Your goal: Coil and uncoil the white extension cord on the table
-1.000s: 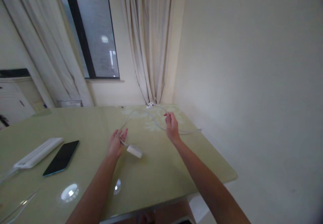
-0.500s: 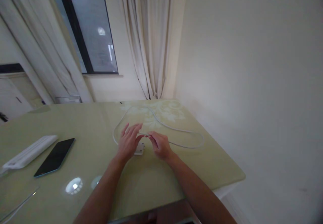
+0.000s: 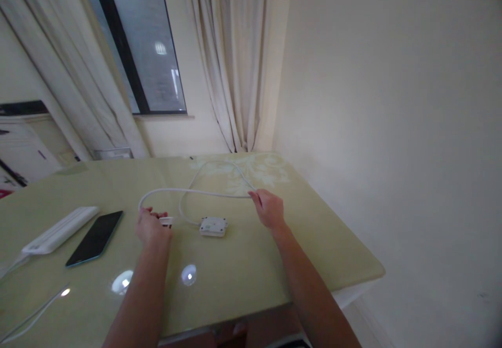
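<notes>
A white cable [image 3: 200, 193] runs in a bowed line between my two hands. My left hand [image 3: 152, 228] is closed around its end, and a white plug [image 3: 166, 221] sticks out to the right of the fingers. With fingers pinched, my right hand [image 3: 268, 208] grips the cable farther along. From there the cable loops back over the far part of the table to a small white box [image 3: 213, 226]. That box lies flat on the table between my forearms, touched by neither hand.
On the left of the green table [image 3: 219, 285] lie a black phone [image 3: 94, 238] and a long white power strip [image 3: 60, 230]. A thin white cord [image 3: 33, 315] rests at the near left. A wall [image 3: 392, 128] borders the right side.
My hands have moved apart from the middle, the left one leftward with the plug, the right one rightward along the cable. The white box is now uncovered.
</notes>
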Demonstrator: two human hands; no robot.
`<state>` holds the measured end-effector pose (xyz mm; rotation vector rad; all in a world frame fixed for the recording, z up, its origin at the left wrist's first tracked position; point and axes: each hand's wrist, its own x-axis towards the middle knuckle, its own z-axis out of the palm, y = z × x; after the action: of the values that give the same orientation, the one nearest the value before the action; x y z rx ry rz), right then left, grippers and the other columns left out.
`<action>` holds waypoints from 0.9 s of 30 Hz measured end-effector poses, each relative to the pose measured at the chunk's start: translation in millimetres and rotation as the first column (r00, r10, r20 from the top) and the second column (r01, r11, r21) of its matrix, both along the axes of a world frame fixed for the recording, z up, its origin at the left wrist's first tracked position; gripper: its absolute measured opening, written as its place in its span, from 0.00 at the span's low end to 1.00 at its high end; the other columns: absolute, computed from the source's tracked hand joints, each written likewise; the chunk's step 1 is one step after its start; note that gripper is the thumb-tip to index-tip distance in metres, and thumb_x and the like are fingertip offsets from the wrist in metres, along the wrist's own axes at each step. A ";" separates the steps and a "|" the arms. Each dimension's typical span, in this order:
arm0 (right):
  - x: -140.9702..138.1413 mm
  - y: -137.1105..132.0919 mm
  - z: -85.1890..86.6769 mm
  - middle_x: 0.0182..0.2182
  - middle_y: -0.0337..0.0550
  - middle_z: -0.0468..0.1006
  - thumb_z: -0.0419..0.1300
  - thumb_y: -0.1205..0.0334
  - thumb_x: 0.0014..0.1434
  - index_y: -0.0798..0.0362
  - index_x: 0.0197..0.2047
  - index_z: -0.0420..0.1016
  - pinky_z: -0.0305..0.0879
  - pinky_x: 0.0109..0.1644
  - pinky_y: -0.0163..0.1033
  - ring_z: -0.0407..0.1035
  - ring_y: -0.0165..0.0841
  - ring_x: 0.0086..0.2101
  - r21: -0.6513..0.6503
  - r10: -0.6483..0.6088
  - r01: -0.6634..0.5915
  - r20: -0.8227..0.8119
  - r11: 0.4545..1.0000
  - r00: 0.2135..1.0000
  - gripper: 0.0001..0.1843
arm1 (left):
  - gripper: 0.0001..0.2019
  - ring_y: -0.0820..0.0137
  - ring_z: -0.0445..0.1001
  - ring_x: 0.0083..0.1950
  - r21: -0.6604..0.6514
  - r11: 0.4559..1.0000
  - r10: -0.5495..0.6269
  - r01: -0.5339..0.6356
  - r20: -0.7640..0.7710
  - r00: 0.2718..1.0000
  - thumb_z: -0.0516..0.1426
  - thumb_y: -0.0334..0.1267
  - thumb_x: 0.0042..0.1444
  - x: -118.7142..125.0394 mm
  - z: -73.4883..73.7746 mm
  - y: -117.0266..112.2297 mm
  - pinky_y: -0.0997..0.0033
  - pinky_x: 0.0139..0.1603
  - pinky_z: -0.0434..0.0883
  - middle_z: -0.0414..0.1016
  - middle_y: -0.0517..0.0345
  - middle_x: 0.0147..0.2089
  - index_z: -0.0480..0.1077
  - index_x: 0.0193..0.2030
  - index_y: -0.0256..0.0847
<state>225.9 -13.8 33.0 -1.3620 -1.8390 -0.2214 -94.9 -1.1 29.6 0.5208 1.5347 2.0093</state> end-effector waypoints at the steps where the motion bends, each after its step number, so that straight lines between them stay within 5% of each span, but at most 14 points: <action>1: -2.8 -0.5 -1.0 0.25 0.44 0.74 0.42 0.40 0.74 0.53 0.28 0.70 0.42 0.29 0.36 0.62 0.28 0.24 0.012 -0.008 0.008 -0.015 1.000 1.000 0.33 | 0.10 0.74 0.60 0.20 0.025 1.000 0.011 -0.011 -0.018 1.000 0.47 0.47 0.60 5.3 1.6 -4.1 0.74 0.27 0.65 0.51 0.71 0.21 0.59 0.35 0.44; 4: -22.1 -5.0 -8.7 0.23 0.44 0.73 0.43 0.42 0.74 0.53 0.27 0.70 0.39 0.28 0.37 0.58 0.27 0.22 0.014 -0.017 0.018 -0.015 1.000 1.000 0.33 | 0.14 0.73 0.65 0.24 0.098 0.983 -0.127 0.153 -0.228 0.965 0.51 0.50 0.62 39.9 7.9 -20.7 0.76 0.26 0.64 0.60 0.67 0.23 0.67 0.40 0.42; 7: -45.8 -14.1 -18.3 0.23 0.45 0.74 0.45 0.45 0.74 0.54 0.26 0.72 0.41 0.28 0.36 0.60 0.28 0.21 -0.025 0.064 -0.062 0.074 0.998 0.995 0.31 | 0.17 0.71 0.68 0.25 -0.007 0.904 -0.366 0.427 -0.529 0.765 0.51 0.52 0.65 80.1 8.9 -35.9 0.74 0.26 0.64 0.64 0.65 0.23 0.70 0.46 0.41; 9: -56.4 -21.0 -21.5 0.24 0.45 0.75 0.47 0.48 0.74 0.54 0.27 0.73 0.44 0.28 0.36 0.62 0.28 0.22 -0.046 0.172 -0.167 0.147 0.985 0.974 0.28 | 0.19 0.68 0.69 0.26 -0.106 0.863 -0.432 0.494 -0.662 0.613 0.48 0.50 0.68 97.2 5.0 -42.0 0.70 0.29 0.66 0.67 0.63 0.24 0.71 0.51 0.40; 14: -57.7 -31.4 -16.1 0.27 0.45 0.77 0.48 0.58 0.71 0.53 0.31 0.73 0.55 0.32 0.35 0.68 0.30 0.27 0.019 0.248 -0.250 0.080 0.968 0.966 0.20 | 0.16 0.57 0.74 0.50 -0.117 0.895 -0.238 0.431 -0.941 0.239 0.49 0.44 0.69 100.9 -6.0 -43.6 0.54 0.54 0.68 0.80 0.46 0.46 0.74 0.52 0.42; 18: -49.1 -32.5 -14.3 0.27 0.41 0.76 0.50 0.58 0.70 0.52 0.42 0.72 0.60 0.34 0.34 0.69 0.29 0.27 0.056 0.335 -0.331 -0.080 0.942 0.939 0.12 | 0.14 0.56 0.74 0.52 -0.103 0.892 -0.130 0.440 -0.991 0.030 0.50 0.42 0.70 93.2 -7.3 -42.0 0.50 0.61 0.63 0.81 0.47 0.44 0.75 0.48 0.42; 24: -47.6 -32.6 -26.0 0.31 0.42 0.77 0.50 0.58 0.69 0.52 0.51 0.66 0.66 0.36 0.34 0.72 0.30 0.29 0.134 0.438 -0.423 -0.115 0.896 0.891 0.11 | 0.13 0.62 0.77 0.43 -0.128 0.803 -0.066 0.582 -0.990 -0.127 0.48 0.37 0.70 97.7 -15.0 -47.7 0.61 0.48 0.71 0.80 0.48 0.39 0.74 0.44 0.40; 27: -48.5 -32.1 -28.0 0.35 0.46 0.77 0.50 0.57 0.69 0.53 0.51 0.65 0.68 0.37 0.35 0.73 0.31 0.32 0.193 0.506 -0.477 -0.147 0.857 0.850 0.12 | 0.12 0.63 0.78 0.45 -0.097 0.763 -0.103 0.639 -0.994 -0.029 0.49 0.35 0.69 105.1 -19.0 -51.6 0.63 0.48 0.72 0.80 0.49 0.43 0.73 0.49 0.41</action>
<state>177.4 -46.0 5.0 -0.7395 -1.8949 0.0437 10.2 -52.7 10.7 2.6774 1.1421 1.3072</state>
